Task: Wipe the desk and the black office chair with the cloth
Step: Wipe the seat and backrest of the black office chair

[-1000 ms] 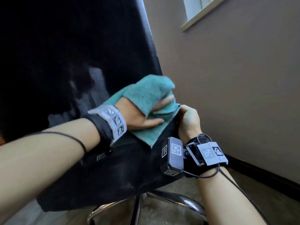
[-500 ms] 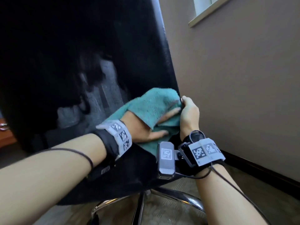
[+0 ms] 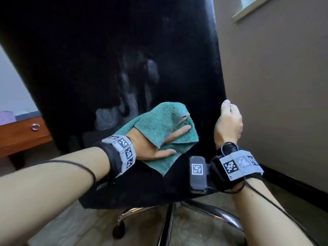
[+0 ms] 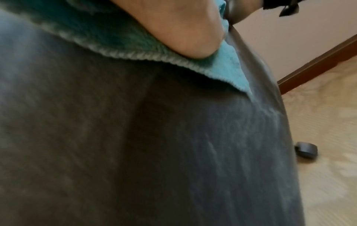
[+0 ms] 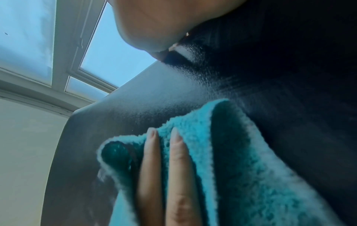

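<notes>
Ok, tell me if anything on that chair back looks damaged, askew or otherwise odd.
Nothing looks damaged or askew. The only marks are pale greyish smears on the black office chair, just above the cloth under the left hand; whether they are dust, damp streaks or reflections cannot be told. The right hand grips the backrest's edge.

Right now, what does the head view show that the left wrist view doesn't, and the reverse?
Only the head view shows the right hand gripping the chair's right edge, the left hand whole, pressing the teal cloth, the wooden desk drawer and the chrome base. Only the left wrist view shows the cloth's stitched hem close up and streaks on the upholstery. Both show the black office chair, cloth, floor and dark skirting board.
</notes>
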`<state>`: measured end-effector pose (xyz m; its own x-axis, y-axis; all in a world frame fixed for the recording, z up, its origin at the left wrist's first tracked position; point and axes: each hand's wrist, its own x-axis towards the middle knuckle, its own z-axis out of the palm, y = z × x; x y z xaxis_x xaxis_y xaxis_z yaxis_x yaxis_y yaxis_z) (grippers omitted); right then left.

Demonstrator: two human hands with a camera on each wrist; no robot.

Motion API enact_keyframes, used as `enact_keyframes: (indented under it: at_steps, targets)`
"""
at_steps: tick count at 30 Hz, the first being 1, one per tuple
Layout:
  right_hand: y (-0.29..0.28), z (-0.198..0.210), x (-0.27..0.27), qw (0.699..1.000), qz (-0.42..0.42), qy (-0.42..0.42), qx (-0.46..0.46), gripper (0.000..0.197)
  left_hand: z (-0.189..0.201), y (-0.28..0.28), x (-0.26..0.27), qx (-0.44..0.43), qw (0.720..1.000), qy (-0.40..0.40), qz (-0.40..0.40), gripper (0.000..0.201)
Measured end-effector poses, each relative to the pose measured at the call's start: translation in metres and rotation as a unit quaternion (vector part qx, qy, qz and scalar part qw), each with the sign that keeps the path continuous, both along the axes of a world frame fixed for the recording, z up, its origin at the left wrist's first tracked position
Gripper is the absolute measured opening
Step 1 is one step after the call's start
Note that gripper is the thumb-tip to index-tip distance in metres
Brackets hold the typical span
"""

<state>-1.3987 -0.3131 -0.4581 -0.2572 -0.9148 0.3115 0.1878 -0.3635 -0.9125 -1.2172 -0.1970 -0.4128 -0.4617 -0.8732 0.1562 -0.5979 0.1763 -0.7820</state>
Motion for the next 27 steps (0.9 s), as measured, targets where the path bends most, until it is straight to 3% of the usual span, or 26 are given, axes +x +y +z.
enact_keyframes:
  at_steps: [3,6,8,10,13,15,17,19,23,25,27]
  targets:
    - [0.000,0.000,0.002,1.000,-0.010,0.009,0.006,0.036,0.043,-0.009,-0.013,-0.033,0.999,-0.022,-0.021,0.077]
    - [-0.002,-0.001,0.002,1.000,-0.014,0.013,0.011,0.038,0.077,-0.017,-0.035,-0.222,0.971,0.090,0.016,0.081]
    - [-0.003,-0.002,0.000,1.000,-0.005,0.009,0.016,0.040,0.061,-0.025,-0.048,-0.293,0.949,0.114,0.021,0.081]
    - [-0.003,-0.003,-0.001,1.000,0.001,0.006,0.013,0.037,0.019,-0.029,-0.048,-0.271,0.957,0.105,-0.015,0.080]
    - [-0.003,-0.004,-0.002,1.000,0.000,0.004,0.003,0.038,-0.035,-0.027,-0.037,-0.114,0.991,0.061,-0.039,0.079]
    - [-0.002,-0.005,-0.002,1.000,-0.004,0.005,0.004,0.042,-0.041,-0.025,-0.036,-0.022,0.999,0.026,-0.020,0.075]
    - [-0.002,-0.005,-0.004,1.000,-0.003,0.009,0.005,0.045,-0.030,-0.029,-0.039,0.003,0.999,0.015,-0.032,0.073]
    - [-0.002,-0.003,-0.007,1.000,0.004,0.010,-0.001,0.047,-0.004,-0.033,-0.040,-0.019,0.998,0.030,-0.055,0.071]
    - [-0.005,-0.004,-0.011,1.000,0.019,0.011,-0.007,0.049,0.048,-0.032,-0.039,-0.166,0.983,0.078,-0.027,0.073]
    - [-0.004,-0.005,-0.011,1.000,0.024,0.009,-0.009,0.048,0.044,-0.030,-0.041,-0.218,0.972,0.089,-0.016,0.073]
    - [-0.003,-0.006,-0.009,1.000,0.016,0.021,-0.014,0.045,0.024,-0.029,-0.040,-0.189,0.978,0.085,-0.033,0.073]
